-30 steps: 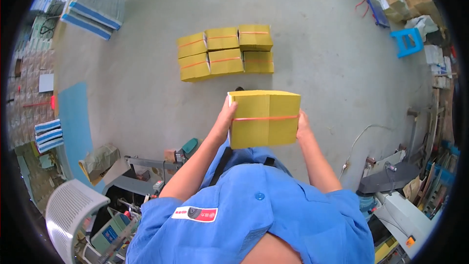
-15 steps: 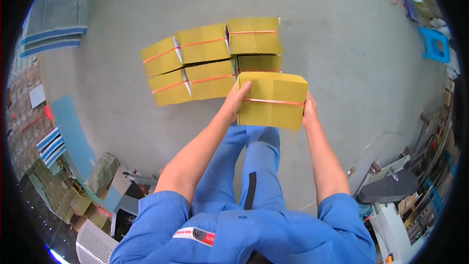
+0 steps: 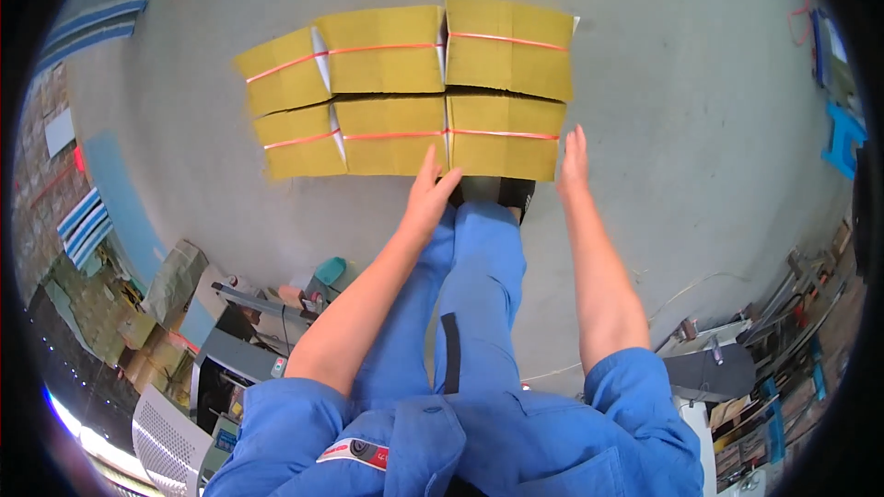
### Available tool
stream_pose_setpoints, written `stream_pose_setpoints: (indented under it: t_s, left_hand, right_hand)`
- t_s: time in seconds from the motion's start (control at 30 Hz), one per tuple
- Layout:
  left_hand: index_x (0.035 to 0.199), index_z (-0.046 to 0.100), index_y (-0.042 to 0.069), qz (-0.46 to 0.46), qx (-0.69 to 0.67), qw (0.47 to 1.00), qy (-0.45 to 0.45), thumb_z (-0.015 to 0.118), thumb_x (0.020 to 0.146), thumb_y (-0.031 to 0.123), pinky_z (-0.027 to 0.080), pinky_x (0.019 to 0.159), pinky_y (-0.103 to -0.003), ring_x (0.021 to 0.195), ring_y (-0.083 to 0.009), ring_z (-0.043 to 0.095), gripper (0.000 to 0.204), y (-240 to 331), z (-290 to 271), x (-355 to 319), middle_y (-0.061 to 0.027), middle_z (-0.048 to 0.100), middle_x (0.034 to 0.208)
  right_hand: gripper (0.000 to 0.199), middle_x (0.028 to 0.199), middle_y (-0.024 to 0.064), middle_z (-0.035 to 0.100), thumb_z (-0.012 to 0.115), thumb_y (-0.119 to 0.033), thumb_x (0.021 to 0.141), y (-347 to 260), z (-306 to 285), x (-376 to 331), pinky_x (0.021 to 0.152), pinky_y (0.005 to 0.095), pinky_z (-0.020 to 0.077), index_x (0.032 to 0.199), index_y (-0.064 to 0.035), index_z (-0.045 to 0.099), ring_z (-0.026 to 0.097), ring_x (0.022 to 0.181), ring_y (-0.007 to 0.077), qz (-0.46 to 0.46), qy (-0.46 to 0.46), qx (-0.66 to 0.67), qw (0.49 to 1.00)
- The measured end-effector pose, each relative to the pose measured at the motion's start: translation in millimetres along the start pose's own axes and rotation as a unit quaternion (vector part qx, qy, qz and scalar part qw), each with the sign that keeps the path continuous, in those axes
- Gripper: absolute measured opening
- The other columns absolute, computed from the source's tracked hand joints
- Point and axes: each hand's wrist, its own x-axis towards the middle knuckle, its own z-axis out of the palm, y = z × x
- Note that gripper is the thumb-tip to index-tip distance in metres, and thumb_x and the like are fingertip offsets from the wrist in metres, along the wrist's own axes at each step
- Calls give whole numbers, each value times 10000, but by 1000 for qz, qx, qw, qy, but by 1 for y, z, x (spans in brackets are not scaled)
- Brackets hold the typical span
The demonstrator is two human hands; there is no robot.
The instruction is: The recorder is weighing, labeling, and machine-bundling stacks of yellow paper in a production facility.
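Note:
Two rows of yellow cardboard bundles, each tied round with a thin red strap, stand on the grey floor ahead of me. At the right end of the near row sits one bundle [image 3: 505,149], under the far-right bundle [image 3: 509,48]. By its right side my right hand [image 3: 574,163] is held open, fingers stretched, with a small gap to the cardboard. My left hand [image 3: 431,195] is open too, thumb apart from the fingers, in front of the seam between that bundle and the middle near bundle [image 3: 390,140]. Neither hand holds anything.
Blue-and-white striped stacks [image 3: 90,225] lie at the left, near a grey machine [image 3: 241,364] and a perforated white chair back [image 3: 166,437]. On the right are a blue stool [image 3: 842,143], a dark grey seat [image 3: 711,373] and assorted metal lengths along the edge.
The bundle that both hands held has been set down at the right end of the near row. Both hands have let go and moved apart.

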Motion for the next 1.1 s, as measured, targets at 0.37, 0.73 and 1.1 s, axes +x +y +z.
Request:
stream_pose_setpoints:
  t_s: [0.37,0.73,1.1]
  left_hand:
    - [1242,627,8,-297,66,950,-67,524,937,483,477,897,-333,1029,-227,625,574,-178,-167,-358,-120,670,1167]
    - [1181,655,25,-202,-575,755,244,549,930,458,484,857,-330,985,-205,622,512,-134,23,-494,-92,681,1092]
    - [1166,660,28,-24,-809,345,476,553,928,452,484,852,-328,978,-198,620,498,-204,243,-580,-87,681,1082]
  right_hand:
    - [430,1399,137,479,613,-305,852,-60,-26,-302,1040,481,394,1256,-157,601,452,1258,412,-226,-288,-548,752]
    - [431,1280,84,584,649,-357,836,-159,-19,-278,937,458,479,1237,-203,624,566,1154,326,-427,-600,-631,244]
    - [412,1264,98,606,628,-356,847,-54,96,-421,941,453,476,1226,-195,633,578,1144,321,-391,-689,-577,-199]
